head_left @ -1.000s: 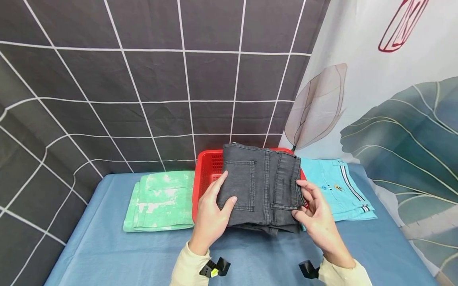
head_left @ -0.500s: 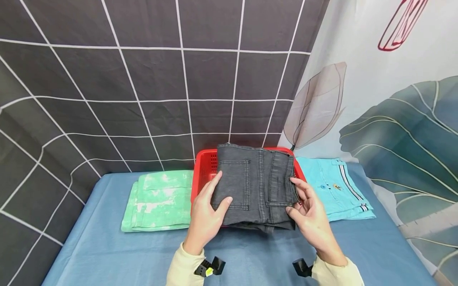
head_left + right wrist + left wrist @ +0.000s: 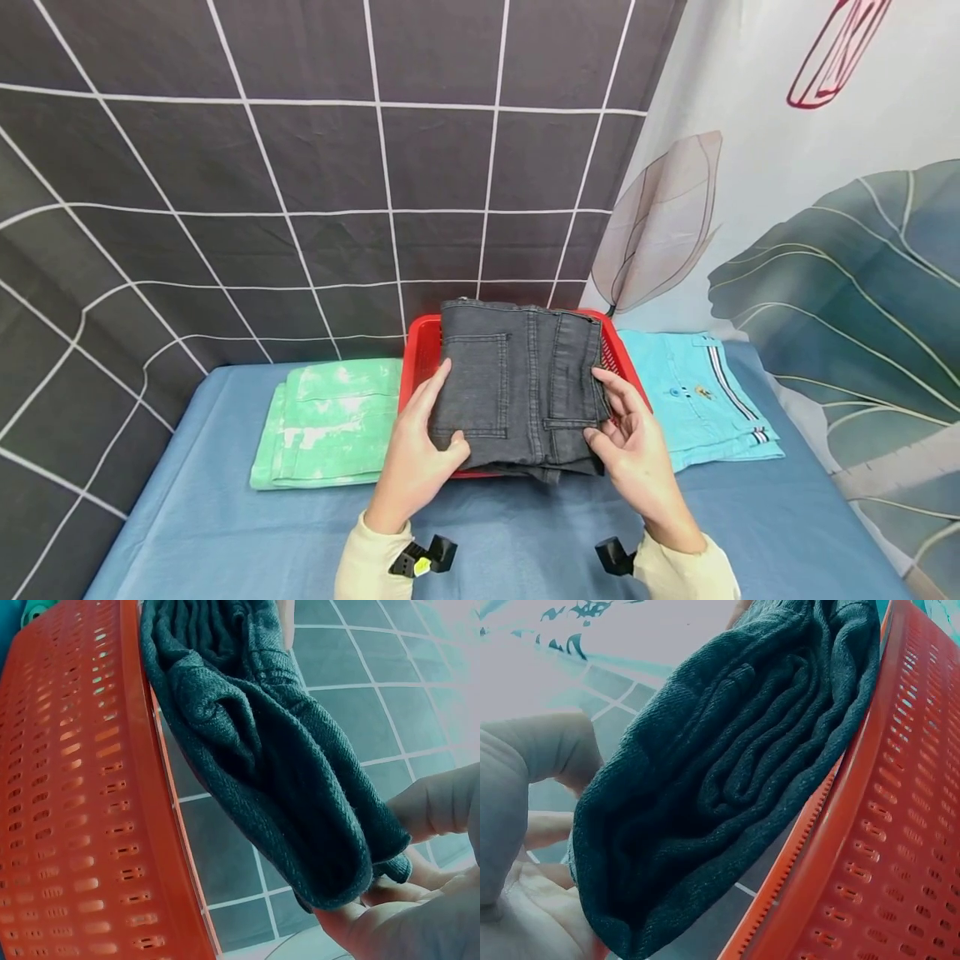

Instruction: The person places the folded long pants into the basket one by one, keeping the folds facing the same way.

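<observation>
Folded dark grey jeans (image 3: pixel 517 387) hang over a red plastic basket (image 3: pixel 420 354) at the back of the table. My left hand (image 3: pixel 420 446) grips the bundle's left edge, thumb on top, fingers under. My right hand (image 3: pixel 628 446) grips its right edge the same way. The left wrist view shows the stacked folds of the jeans (image 3: pixel 727 772) just above the basket's perforated wall (image 3: pixel 885 847), with my left hand (image 3: pixel 525 847) clasped round their end. In the right wrist view the jeans (image 3: pixel 270 757) sit above the basket rim (image 3: pixel 142 750), held by my right hand (image 3: pixel 409 900).
A folded mint-green garment (image 3: pixel 330 421) lies left of the basket and a folded turquoise garment (image 3: pixel 705 396) lies right of it, both on the blue tablecloth (image 3: pixel 225 533). A dark grid-pattern backdrop (image 3: pixel 262 167) and a leaf-print curtain (image 3: pixel 817 250) close off the back and right.
Both hands have carried the folded jeans slightly left and further back, so that they now lie squarely over the red basket. The grip of each hand is unchanged.
</observation>
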`<action>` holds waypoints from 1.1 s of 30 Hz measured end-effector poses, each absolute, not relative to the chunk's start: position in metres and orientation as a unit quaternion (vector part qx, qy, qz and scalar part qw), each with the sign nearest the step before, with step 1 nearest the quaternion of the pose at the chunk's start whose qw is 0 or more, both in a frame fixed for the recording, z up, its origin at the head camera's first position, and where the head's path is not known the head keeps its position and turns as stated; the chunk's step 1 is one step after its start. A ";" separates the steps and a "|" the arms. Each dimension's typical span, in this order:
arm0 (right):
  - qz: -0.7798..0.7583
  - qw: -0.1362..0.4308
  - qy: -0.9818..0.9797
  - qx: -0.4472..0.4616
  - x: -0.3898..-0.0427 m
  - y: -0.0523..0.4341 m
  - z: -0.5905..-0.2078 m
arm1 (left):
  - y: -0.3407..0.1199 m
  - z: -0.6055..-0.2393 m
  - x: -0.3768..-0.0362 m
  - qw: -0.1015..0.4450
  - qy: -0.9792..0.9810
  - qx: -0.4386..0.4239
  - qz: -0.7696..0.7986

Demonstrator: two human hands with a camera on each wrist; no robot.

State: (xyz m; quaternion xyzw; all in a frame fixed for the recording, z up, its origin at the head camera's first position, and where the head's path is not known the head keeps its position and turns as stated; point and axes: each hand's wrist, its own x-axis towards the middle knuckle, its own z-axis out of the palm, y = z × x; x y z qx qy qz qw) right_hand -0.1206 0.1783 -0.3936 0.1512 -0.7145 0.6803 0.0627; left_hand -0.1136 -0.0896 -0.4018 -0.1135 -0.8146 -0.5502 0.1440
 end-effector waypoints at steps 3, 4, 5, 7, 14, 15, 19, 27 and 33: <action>0.677 0.067 -0.717 0.150 -0.123 0.175 -0.394 | -0.092 -0.403 -0.114 0.144 -0.815 -0.112 -0.550; 0.674 0.069 -0.720 0.148 -0.124 0.174 -0.394 | -0.092 -0.404 -0.114 0.144 -0.814 -0.111 -0.551; 0.669 0.073 -0.725 0.144 -0.125 0.172 -0.394 | -0.093 -0.404 -0.114 0.145 -0.814 -0.111 -0.552; 0.655 0.081 -0.739 0.135 -0.126 0.170 -0.394 | -0.094 -0.406 -0.115 0.147 -0.812 -0.110 -0.554; 0.629 0.086 -0.765 0.109 -0.130 0.164 -0.392 | -0.096 -0.407 -0.117 0.148 -0.811 -0.110 -0.555; 0.629 0.085 -0.765 0.107 -0.130 0.163 -0.392 | -0.097 -0.407 -0.117 0.149 -0.813 -0.106 -0.553; 0.631 0.080 -0.766 0.098 -0.132 0.160 -0.394 | -0.098 -0.410 -0.117 0.156 -0.820 -0.096 -0.543; 0.620 0.092 -0.772 0.105 -0.136 0.154 -0.396 | -0.101 -0.414 -0.119 0.154 -0.833 -0.082 -0.525; 0.622 0.096 -0.769 0.116 -0.139 0.151 -0.399 | -0.102 -0.414 -0.122 0.144 -0.837 -0.073 -0.523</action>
